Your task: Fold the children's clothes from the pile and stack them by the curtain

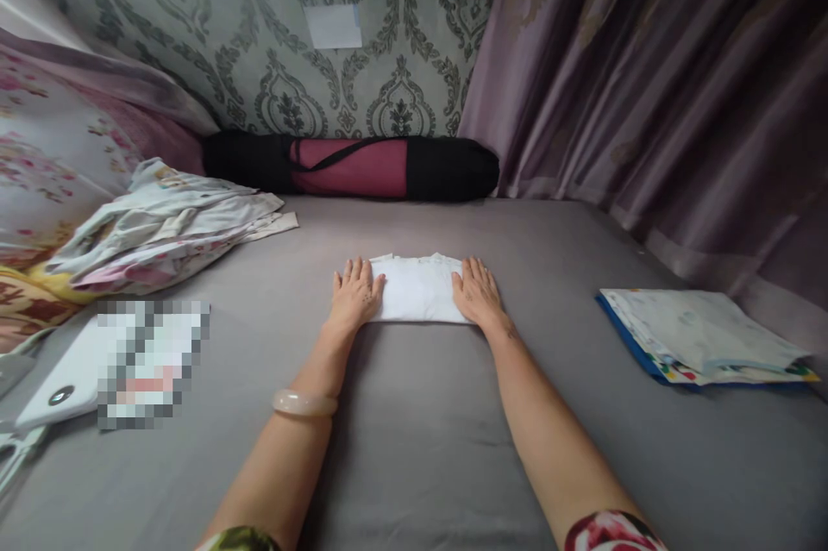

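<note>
A white folded cloth (pixel 420 291), perhaps a garment, lies flat on the grey bed sheet (pixel 414 447) in front of me. My left hand (pixel 357 292) rests palm down over its left edge, fingers spread and pointing away from me. On the opposite edge my right hand (pixel 477 291) lies flat in the same way, its thumb on the fabric. The cloth's far edge is slightly uneven, with small raised folds. Both palms hide the cloth's side ends. A pale bangle (pixel 304 403) circles my left forearm.
Folded cloths (pixel 705 335) are stacked at right. Crumpled clothing (pixel 174 219) lies at left, near a white device (pixel 71 378) and a blurred-out item (pixel 155 366). A black and red rolled bag (pixel 349 167) lies along the wall; purple curtains (pixel 614 59) hang at right.
</note>
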A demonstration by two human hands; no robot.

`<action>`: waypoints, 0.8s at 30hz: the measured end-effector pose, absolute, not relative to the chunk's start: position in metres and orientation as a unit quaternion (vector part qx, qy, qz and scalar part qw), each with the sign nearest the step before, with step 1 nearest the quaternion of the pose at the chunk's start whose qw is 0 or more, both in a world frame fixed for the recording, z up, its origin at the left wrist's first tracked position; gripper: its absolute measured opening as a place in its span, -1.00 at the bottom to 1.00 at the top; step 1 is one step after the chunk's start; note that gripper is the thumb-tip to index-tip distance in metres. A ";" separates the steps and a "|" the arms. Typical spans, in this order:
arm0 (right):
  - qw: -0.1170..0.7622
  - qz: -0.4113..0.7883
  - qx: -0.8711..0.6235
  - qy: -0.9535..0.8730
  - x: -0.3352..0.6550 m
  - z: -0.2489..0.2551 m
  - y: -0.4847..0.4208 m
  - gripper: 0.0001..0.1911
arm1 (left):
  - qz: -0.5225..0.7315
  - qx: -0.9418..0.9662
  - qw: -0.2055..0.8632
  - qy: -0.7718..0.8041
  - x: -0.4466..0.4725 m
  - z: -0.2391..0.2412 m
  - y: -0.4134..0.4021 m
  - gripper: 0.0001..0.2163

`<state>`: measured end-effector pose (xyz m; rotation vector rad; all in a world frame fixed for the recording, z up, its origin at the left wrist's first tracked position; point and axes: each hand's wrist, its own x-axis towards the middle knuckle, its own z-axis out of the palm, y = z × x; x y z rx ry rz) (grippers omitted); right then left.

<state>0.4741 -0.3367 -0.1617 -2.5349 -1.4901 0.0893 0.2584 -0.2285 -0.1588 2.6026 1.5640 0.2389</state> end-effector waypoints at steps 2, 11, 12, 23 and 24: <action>0.106 0.012 -0.855 -0.507 0.470 -0.156 -0.337 -0.40 | 0.114 0.856 0.021 0.503 0.261 -0.154 -0.233 -0.46; 0.139 0.025 -0.775 -0.616 0.424 -0.149 -0.330 -0.45 | 0.118 0.913 0.013 0.389 0.292 -0.158 -0.265 -0.52; 0.136 0.036 -0.777 -0.614 0.422 -0.150 -0.330 -0.45 | 0.105 0.914 0.021 0.392 0.292 -0.160 -0.266 -0.52; 0.118 0.016 -0.827 -0.550 0.443 -0.147 -0.333 -0.43 | 0.126 0.888 -0.007 0.442 0.288 -0.153 -0.254 -0.48; 0.109 0.027 -0.833 -0.542 0.446 -0.148 -0.333 -0.42 | 0.107 0.891 0.001 0.441 0.287 -0.153 -0.253 -0.48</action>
